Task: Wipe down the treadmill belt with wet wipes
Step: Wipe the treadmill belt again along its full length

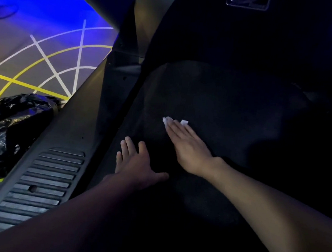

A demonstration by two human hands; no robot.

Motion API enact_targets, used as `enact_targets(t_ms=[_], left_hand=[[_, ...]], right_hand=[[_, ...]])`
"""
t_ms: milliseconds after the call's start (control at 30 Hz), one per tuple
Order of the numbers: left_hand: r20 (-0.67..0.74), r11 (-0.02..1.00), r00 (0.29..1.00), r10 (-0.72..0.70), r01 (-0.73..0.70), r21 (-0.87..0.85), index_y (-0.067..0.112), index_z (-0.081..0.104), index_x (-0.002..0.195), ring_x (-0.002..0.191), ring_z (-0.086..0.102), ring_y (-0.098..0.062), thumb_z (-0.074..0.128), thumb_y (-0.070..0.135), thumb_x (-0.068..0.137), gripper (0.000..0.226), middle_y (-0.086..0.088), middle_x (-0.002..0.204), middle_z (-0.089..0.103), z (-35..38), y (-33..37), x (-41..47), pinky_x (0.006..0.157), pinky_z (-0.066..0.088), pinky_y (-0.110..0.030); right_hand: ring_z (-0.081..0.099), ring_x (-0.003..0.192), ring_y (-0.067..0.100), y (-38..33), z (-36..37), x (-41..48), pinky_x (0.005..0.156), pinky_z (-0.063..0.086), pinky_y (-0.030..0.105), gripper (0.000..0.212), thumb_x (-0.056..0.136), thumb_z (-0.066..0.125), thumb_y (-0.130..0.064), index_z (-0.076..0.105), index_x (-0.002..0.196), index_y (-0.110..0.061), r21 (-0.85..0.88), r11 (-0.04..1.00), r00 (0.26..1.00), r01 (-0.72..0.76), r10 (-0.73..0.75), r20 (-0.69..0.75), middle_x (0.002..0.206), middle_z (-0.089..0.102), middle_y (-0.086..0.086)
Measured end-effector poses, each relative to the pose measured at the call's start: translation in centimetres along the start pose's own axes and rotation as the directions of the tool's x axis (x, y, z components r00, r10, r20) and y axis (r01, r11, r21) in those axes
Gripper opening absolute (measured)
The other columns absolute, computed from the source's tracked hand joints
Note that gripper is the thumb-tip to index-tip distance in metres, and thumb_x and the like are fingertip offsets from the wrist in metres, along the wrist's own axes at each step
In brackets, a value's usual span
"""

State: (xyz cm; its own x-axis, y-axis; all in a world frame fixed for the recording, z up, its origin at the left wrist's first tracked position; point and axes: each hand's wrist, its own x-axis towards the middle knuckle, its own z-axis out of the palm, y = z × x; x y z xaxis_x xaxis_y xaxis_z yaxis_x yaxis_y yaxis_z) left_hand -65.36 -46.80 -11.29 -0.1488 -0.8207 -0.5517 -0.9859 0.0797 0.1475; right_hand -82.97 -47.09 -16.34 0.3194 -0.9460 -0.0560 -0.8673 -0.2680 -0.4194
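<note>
The dark treadmill belt [223,102] fills the middle and right of the head view, dimly lit. My right hand [187,145] lies flat on it with straight fingers, pressing a white wet wipe [167,120] against the belt; only two white corners of the wipe show past the fingertips. My left hand [136,161] rests flat on the belt's left part, fingers spread, holding nothing, just left of and below the right hand.
A grey side rail with a ribbed foot pad [41,183] runs along the belt's left. A crumpled black plastic bag [10,130] lies on the floor beyond it. The grey upright post [103,3] rises at top left. The floor [46,59] has white and yellow lines.
</note>
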Motion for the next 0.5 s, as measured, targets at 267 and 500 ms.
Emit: enact_targets(t_ms=[267,500], left_hand=[[-0.049,0.994,0.997,0.067,-0.063,0.092,0.000,0.004,0.151,0.148,-0.015,-0.035,0.069,0.054,0.081,0.109,-0.026,0.157,-0.019,0.4,1.1,-0.1,0.122,0.007,-0.043],[-0.062,0.974,0.980,0.189,-0.180,0.138,0.002,-0.009,0.153,0.149,-0.014,-0.026,0.064,0.033,0.092,0.100,-0.015,0.160,-0.020,1.3,2.3,-0.2,0.123,0.005,-0.037]], right_hand=[[-0.016,0.149,0.003,1.6,-0.4,-3.1,0.123,-0.004,0.033,0.077,0.095,0.035,0.004,-0.003,0.158,-0.018,0.009,0.995,0.993,0.102,-0.102,0.051,0.164,-0.014,-0.009],[-0.018,0.148,0.004,1.3,-0.2,-5.7,0.123,-0.006,0.031,0.071,0.099,0.034,-0.002,-0.002,0.158,-0.016,-0.012,0.980,0.972,0.198,-0.194,0.129,0.164,-0.015,-0.008]])
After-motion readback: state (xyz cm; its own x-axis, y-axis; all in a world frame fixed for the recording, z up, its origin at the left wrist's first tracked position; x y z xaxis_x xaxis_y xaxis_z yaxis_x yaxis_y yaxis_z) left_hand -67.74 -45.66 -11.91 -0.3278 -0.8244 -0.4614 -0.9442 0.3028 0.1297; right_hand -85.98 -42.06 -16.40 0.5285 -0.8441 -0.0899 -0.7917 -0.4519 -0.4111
